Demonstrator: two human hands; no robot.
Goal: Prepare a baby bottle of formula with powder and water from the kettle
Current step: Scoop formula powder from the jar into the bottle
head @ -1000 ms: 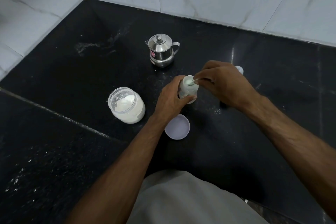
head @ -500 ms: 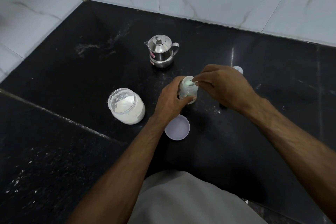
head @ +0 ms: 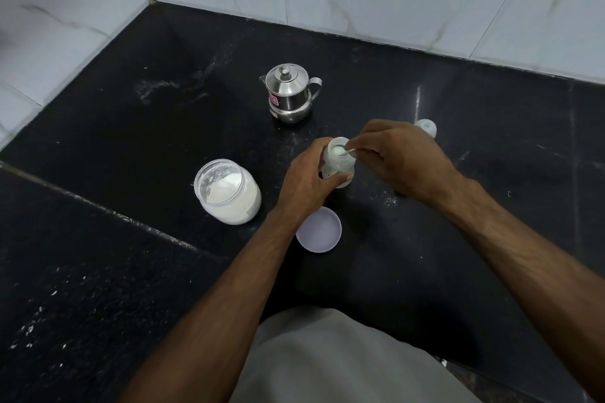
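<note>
Pink sticker on the kettle (head: 289, 93), lettering too small to read. Faint print on the baby bottle (head: 337, 167), perhaps a logo, also unreadable.

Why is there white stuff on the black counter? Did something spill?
Yes, a little. White powder specks lie scattered on the counter beside the bottle, under the right hand. Nothing has tipped over.

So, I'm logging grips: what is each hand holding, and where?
Left hand wraps the baby bottle around its body. Right hand pinches a small spoon by its handle, over the bottle's mouth.
</note>
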